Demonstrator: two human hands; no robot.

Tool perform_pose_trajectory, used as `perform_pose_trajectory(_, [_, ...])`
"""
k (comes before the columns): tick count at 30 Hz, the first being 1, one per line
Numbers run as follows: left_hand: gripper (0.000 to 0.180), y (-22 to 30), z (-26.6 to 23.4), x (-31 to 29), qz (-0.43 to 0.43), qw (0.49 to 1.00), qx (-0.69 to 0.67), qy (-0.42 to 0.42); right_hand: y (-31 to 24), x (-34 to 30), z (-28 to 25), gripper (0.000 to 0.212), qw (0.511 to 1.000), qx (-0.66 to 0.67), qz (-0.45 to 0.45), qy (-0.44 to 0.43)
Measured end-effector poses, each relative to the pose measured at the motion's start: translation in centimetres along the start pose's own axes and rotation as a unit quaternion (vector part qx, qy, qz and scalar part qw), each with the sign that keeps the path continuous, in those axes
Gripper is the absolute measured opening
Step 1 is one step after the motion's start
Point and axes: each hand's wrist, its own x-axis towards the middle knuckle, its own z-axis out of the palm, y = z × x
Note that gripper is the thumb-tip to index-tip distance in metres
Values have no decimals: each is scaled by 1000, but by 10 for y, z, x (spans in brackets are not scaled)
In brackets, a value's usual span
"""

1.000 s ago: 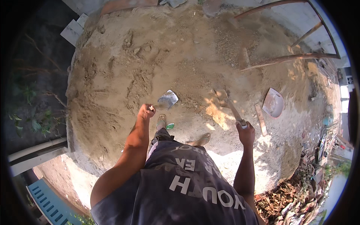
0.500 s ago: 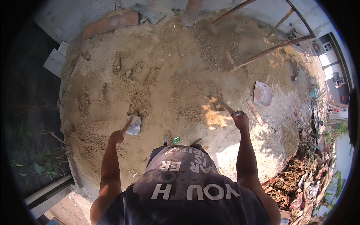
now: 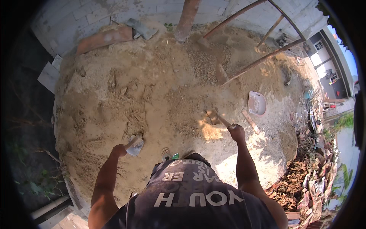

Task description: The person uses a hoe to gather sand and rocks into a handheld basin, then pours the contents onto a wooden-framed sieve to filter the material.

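Observation:
My left hand (image 3: 119, 150) is wrapped round the wooden handle of a hoe (image 3: 136, 147). Its flat grey metal blade lies on or just above the sandy soil, left of my feet. On the other side, my right hand (image 3: 237, 132) grips the pale handle of a second tool, which looks like a hoe (image 3: 225, 122). The head of that one, brownish and partly in a sunlit patch, rests at the ground ahead and to the left of the hand. One sandalled foot (image 3: 165, 152) shows beyond my shirt, beside a small green object (image 3: 175, 156) I cannot make out.
Loose sandy soil (image 3: 164, 91) spreads ahead, with a gravel patch (image 3: 202, 65). A pale scoop-shaped container (image 3: 257, 103) and a wooden board (image 3: 250, 121) lie to the right. Farther off stand a leaning pole frame (image 3: 263, 59) and a block wall (image 3: 148, 11). Dry leaves (image 3: 291, 183) heap at lower right.
The view has tilted up, showing more wall. My left hoe has come nearer to me, its handle now slanting more sideways. My right hand and its tool keep their place on the ground.

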Motion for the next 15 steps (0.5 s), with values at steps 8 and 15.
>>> perform_pose_trajectory(8, [41,22,55,20,-42,995,90,-3,-3,14,-18,56,1000,15,-4,1])
perform_pose_trajectory(15, [58,54,18,7,-28,977,205,-54,-14,31,-32,45,998,47,-6,33])
